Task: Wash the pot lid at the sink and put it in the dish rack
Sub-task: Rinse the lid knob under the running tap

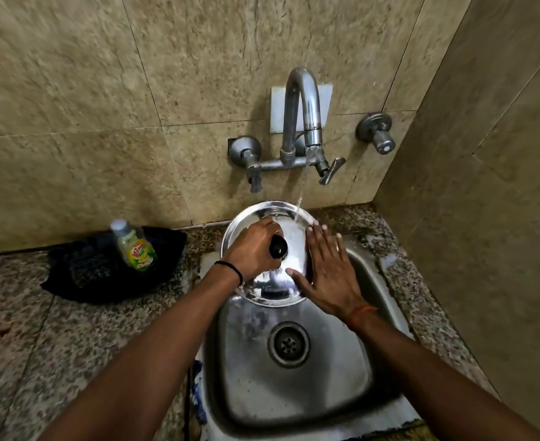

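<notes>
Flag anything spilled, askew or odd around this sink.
White suds or water lie spilled on the granite counter right of the sink. The dish soap bottle stands tilted on a black cloth.

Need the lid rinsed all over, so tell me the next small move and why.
Probably turn the pot lid by its black knob, which the left hand grips, sliding the flat right hand across the steel. The water stream from the tap lands only near the far rim, so the near part looks out of the flow.
</notes>
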